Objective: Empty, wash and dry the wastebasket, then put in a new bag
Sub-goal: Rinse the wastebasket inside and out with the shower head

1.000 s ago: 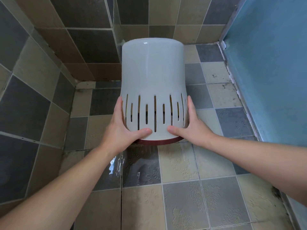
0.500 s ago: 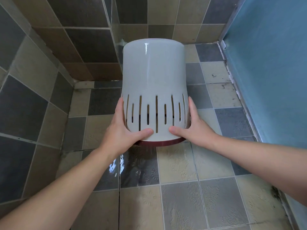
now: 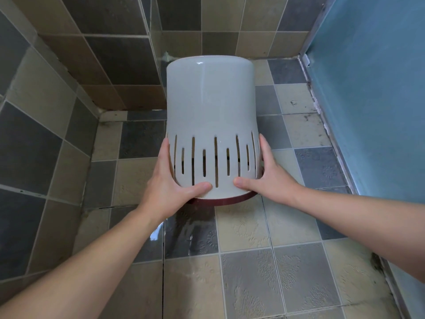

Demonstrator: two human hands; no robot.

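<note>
While the wastebasket sits upside down, tilted, near the floor's far corner, both hands clasp its slotted band. Left hand lies on the left side, thumb curled across the front above the dark red rim; right hand mirrors it on the right. Fingers wrap behind the basket, mostly hidden. Wet tile glistens just below the rim. A blue panel stands along the floor's right edge.

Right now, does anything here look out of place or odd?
Yes: the white wastebasket is upside down, its dark red rim facing the wet tiled floor. The left hand and right hand hold its slotted sides.
</note>
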